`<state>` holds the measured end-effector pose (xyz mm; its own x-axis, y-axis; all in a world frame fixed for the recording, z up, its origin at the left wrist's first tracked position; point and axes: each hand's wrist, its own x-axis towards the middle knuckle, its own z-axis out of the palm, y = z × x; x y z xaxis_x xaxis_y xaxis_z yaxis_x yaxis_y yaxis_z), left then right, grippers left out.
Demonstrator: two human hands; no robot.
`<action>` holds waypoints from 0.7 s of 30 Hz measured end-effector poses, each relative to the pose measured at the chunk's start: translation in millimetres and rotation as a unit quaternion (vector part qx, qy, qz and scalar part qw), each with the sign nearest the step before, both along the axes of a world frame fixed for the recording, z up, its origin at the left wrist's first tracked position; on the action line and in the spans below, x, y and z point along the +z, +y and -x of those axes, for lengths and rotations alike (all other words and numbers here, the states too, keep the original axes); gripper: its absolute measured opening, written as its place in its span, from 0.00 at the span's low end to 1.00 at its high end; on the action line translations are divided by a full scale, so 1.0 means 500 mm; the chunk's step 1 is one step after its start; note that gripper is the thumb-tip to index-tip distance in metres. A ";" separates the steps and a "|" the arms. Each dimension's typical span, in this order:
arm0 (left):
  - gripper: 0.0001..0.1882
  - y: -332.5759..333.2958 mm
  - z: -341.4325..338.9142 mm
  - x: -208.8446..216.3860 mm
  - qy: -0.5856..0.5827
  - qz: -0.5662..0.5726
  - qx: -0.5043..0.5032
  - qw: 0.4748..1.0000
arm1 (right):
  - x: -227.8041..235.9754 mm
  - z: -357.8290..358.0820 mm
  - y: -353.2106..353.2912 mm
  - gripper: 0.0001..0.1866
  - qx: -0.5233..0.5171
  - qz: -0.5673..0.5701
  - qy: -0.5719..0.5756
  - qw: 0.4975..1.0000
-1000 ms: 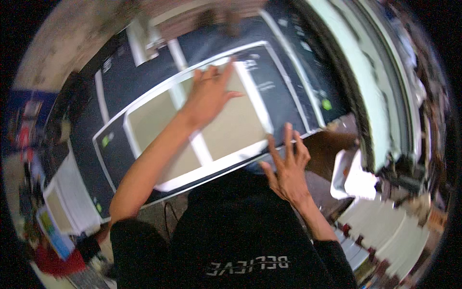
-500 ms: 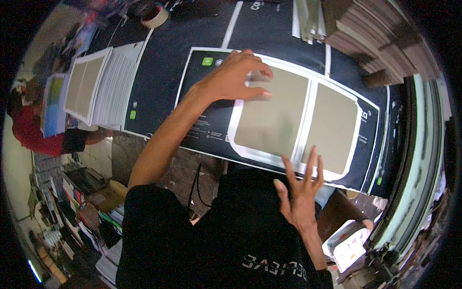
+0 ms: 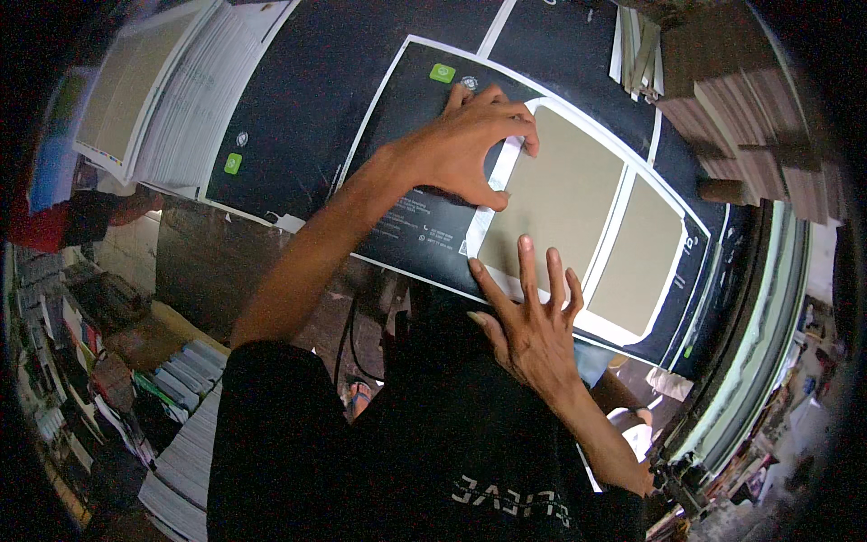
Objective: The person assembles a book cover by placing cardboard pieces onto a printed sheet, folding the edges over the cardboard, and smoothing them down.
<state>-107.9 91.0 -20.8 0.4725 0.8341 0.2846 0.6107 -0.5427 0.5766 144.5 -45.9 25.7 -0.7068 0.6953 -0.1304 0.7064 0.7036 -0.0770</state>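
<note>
A black printed sheet (image 3: pixel 384 163) with a white border lies on the table. On it rest a larger grey-beige board (image 3: pixel 560 181) and a narrower grey-beige board (image 3: pixel 635 262), framed by white folded-over margins with a white strip between them. My left hand (image 3: pixel 474 144) bends over the larger board's left margin. Its thumb and fingers are apart, the tips at the board's surface. Lower down, my right hand (image 3: pixel 537 334) spreads its fingers across the near margin, fingertips at the larger board. Neither hand holds anything I can see.
A stack of sheets (image 3: pixel 185 99) stands at the left, topped by a beige-panelled cover (image 3: pixel 140 81). Piled boards (image 3: pixel 731 117) fill the far right beside a long pale metal bar (image 3: pixel 741 352). Another person's arm (image 3: pixel 131 208) shows at the left edge.
My right hand has moved left, from the narrower board to the larger board's near edge. My left hand remains by the left margin. The whole view has shifted and tilted.
</note>
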 end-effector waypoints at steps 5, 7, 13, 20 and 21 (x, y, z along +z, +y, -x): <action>0.34 -0.003 0.002 -0.011 -0.014 0.009 0.002 1.000 | 0.009 -0.022 -0.019 0.31 -0.004 0.013 -0.012 1.000; 0.35 0.001 0.001 -0.008 -0.018 0.012 -0.002 1.000 | 0.004 -0.014 -0.017 0.32 -0.009 0.020 0.000 1.000; 0.34 0.003 0.005 -0.012 -0.014 0.007 -0.008 1.000 | -0.003 0.031 0.001 0.33 -0.009 0.018 0.014 1.000; 0.34 -0.003 0.005 -0.005 -0.009 0.033 -0.007 0.999 | 0.012 -0.029 -0.036 0.32 -0.001 0.073 0.054 0.996; 0.34 -0.004 0.006 -0.006 -0.009 0.031 -0.007 0.999 | 0.016 -0.029 -0.032 0.32 -0.023 0.074 0.057 0.995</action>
